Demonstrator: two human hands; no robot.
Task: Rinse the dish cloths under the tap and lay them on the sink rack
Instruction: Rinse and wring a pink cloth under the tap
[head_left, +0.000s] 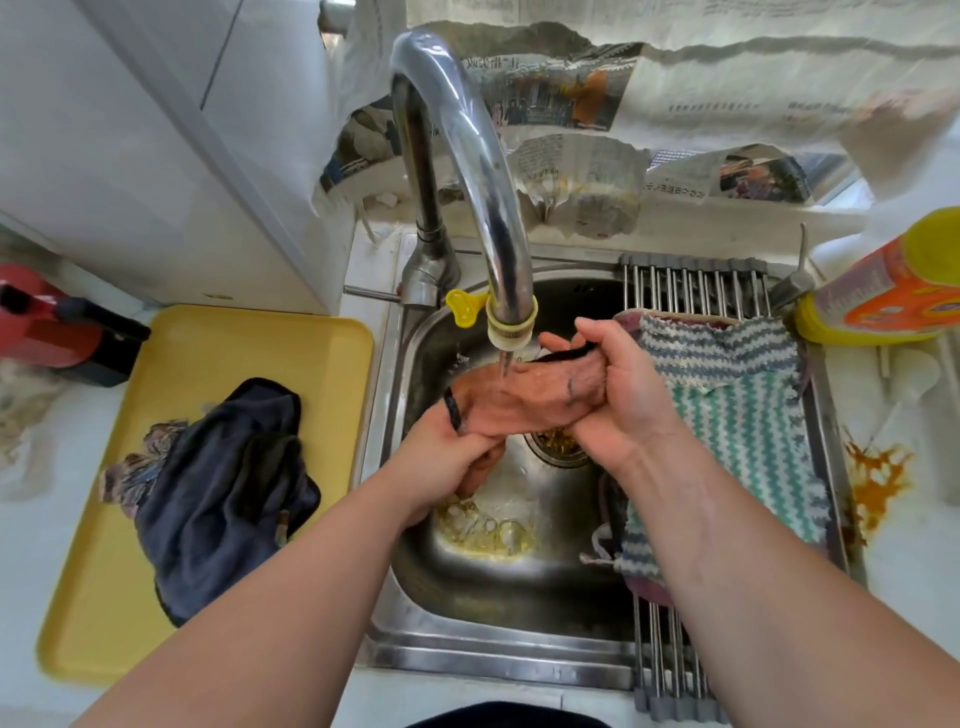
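An orange dish cloth (524, 397) with a black edge is stretched under the running chrome tap (488, 171), over the steel sink (415, 597). My left hand (447, 460) grips its lower left end. At its right end my right hand (618, 395) holds it with curled fingers. A striped teal, blue and white cloth (743, 415) lies spread on the metal sink rack (696, 283) on the sink's right side. A dark navy cloth (218, 493) sits crumpled on the yellow tray (104, 597) at the left.
A yellow and orange detergent bottle (883, 291) stands at the right of the rack. A red object (47, 322) lies at the far left. Newspaper (675, 104) hangs behind the sink. Orange stains (872, 478) mark the right counter. Food scraps lie around the drain (556, 447).
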